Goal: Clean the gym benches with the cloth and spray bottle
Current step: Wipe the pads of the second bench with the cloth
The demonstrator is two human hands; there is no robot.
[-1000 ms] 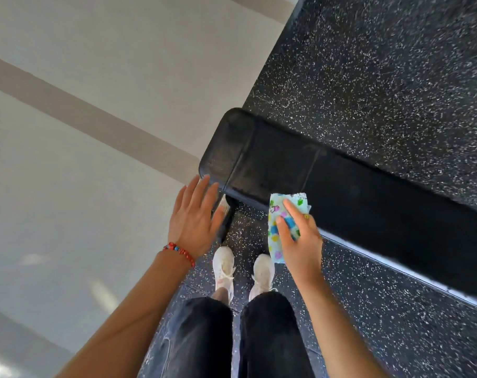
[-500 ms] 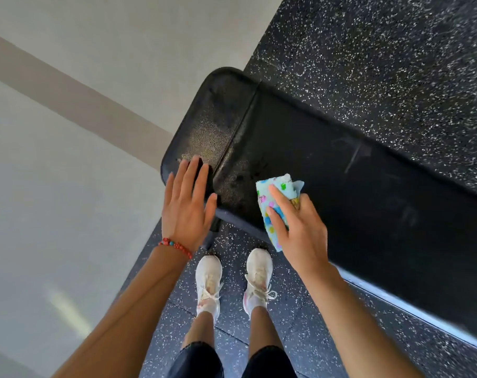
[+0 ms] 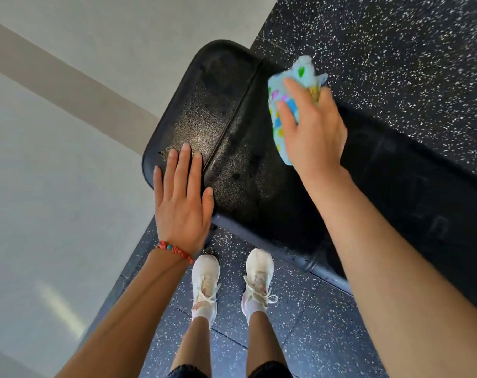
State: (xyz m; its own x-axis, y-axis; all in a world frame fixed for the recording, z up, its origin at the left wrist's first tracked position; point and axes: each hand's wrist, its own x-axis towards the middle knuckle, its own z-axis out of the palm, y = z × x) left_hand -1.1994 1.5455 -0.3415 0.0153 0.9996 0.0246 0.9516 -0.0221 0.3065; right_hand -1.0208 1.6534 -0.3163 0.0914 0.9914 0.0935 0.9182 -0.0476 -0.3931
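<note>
A black padded gym bench [image 3: 240,170] runs from the centre toward the lower right, its seat pad split by a seam. My left hand [image 3: 181,197] lies flat with straight fingers on the near left end of the pad. My right hand [image 3: 311,129] presses a light blue cloth [image 3: 286,88] with coloured spots onto the far side of the pad, fingers spread over it and the thumb tucked under. Damp speckles show on the pad between my hands. No spray bottle is in view.
Black speckled rubber flooring [image 3: 395,50] surrounds the bench. A pale smooth floor [image 3: 54,173] with a beige stripe lies to the left. My white shoes [image 3: 232,279] stand right at the bench's near edge.
My right hand has slid the cloth from the near edge across to the far side of the pad. My left hand has settled flat on the pad's end. The view has moved closer.
</note>
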